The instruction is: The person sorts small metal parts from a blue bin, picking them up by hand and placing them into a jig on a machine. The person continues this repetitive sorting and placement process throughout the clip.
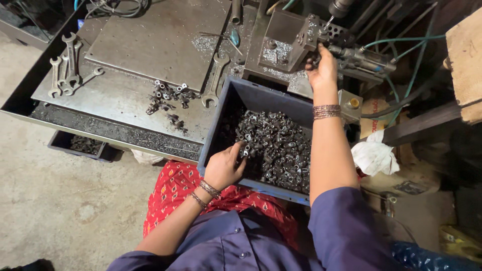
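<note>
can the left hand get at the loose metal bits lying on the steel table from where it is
Probably yes. The left hand is in the blue bin of metal parts, and the loose bits lie just past the bin's left wall on the open table; nothing covers them.

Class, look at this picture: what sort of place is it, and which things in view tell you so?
Probably a small metalworking workshop. A blue bin is full of small metal parts, spanners lie on a steel workbench, and the right hand reaches into a machine fixture with air hoses.
</note>
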`<state>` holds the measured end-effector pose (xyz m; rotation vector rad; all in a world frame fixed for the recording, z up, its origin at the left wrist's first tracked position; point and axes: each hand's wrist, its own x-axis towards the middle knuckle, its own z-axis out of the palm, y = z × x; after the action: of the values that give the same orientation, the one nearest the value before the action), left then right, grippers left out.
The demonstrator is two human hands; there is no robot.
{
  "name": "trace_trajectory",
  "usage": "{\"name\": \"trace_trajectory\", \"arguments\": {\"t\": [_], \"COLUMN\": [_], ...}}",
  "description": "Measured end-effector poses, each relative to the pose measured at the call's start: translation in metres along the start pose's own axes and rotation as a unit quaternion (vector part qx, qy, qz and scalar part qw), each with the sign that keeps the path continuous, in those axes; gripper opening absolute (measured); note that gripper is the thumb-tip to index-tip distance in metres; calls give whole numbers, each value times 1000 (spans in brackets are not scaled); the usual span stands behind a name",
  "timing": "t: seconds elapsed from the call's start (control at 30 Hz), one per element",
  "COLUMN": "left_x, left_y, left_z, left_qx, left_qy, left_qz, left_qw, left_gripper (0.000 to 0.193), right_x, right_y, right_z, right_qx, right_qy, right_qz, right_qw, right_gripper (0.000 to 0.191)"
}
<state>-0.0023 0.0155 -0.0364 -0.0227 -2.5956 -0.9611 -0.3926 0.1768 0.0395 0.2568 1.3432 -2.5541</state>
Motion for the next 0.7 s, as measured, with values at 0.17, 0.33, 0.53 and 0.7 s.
{"name": "trace_trajectory", "arguments": {"t": [0.17,0.33,0.53,0.7], "left_x": [-1,0,-2,-2], "left_y": [1,2,3,3], "left_z": [-1,-2,-4,-5], "left_qx": [0,-7,-12,2], "left_qy": [-1,3,-12,-16], "left_qz": [5,13,7,0], "left_qw": [1000,1000,1000,1000], "left_gripper": [38,36,40,38], "right_x": [-1,-30,-39,-22], "right_y": [0,4,-2,-5], "right_z": [-20,-60,-65,-40], "right_qx": [-19,-155,-142,-121], "right_qy": [25,33,-74,-44], "right_qz": [-66,-138,-159,-208], "right_qw": [997,978,974,970], "right_gripper": [16,10,27,33]}}
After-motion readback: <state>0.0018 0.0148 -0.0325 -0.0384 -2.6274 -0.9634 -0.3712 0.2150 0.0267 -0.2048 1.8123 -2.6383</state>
